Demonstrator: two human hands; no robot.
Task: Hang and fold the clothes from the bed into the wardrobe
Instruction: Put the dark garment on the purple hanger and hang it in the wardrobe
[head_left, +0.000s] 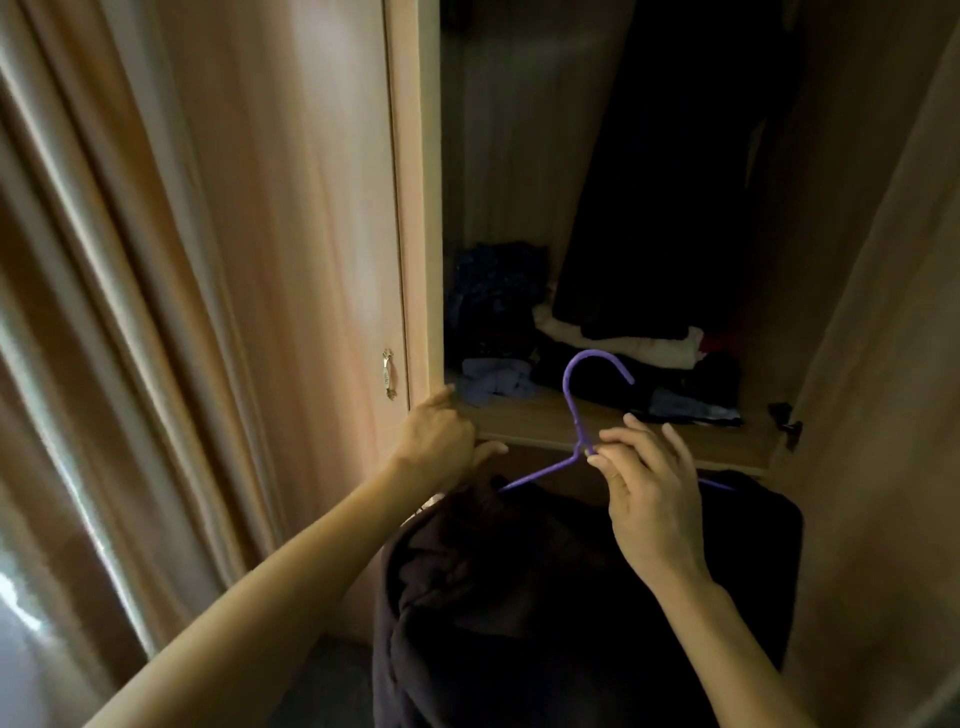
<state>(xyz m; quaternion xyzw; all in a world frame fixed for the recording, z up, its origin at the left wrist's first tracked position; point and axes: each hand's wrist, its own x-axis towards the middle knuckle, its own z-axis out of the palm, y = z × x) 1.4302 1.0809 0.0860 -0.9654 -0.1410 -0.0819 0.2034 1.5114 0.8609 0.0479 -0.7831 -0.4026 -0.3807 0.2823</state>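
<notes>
My right hand (649, 499) pinches the neck of a purple hanger (576, 410), whose hook points up in front of the wardrobe shelf (545, 428). A dark brown garment (545, 597) hangs from the hanger and drapes down below my hands. My left hand (441, 436) grips the left front corner of the shelf, thumb on top and fingers under its edge. The wardrobe (415, 208) stands open ahead of me.
Folded clothes lie on the shelf: a dark blue pile (493, 301), a cream piece (623, 340), black items (623, 379). A black garment (675, 182) hangs above. The closed left door (291, 260) has a small metal handle (388, 374). A curtain (78, 364) hangs at left.
</notes>
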